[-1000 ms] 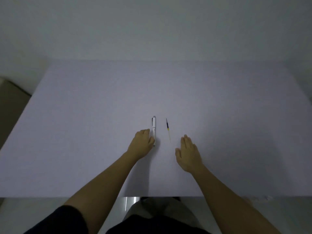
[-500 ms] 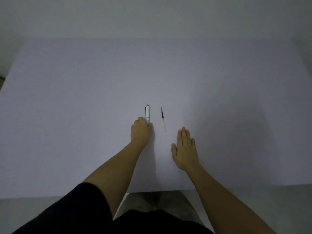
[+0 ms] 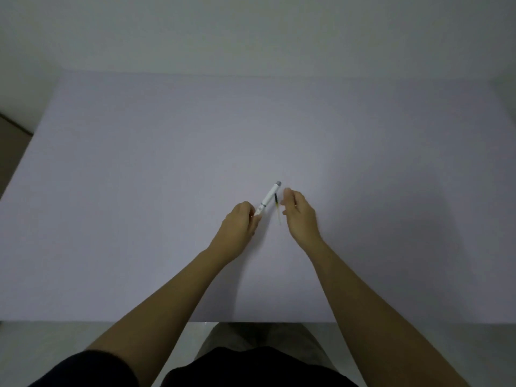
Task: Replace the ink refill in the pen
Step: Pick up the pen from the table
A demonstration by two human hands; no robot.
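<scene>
A white pen [image 3: 267, 198] with a grey end cap is tilted up and to the right, held at its lower end by my left hand [image 3: 239, 224]. A thin ink refill [image 3: 277, 210], dark at the far end and yellowish nearer me, lies on the pale table just right of the pen. My right hand [image 3: 299, 213] hovers beside the refill with its fingers curled and apart, thumb and forefinger close to the pen's upper end, holding nothing.
The pale lilac table [image 3: 139, 191] spans the view, its front edge near my lap and its far edge against a plain wall [image 3: 251, 32]. A strip of floor [image 3: 11, 141] shows at the left.
My left hand has lifted the pen off the table and tilted it rightward. My right hand rose from lying flat and moved up toward the pen's top. The refill stays put.
</scene>
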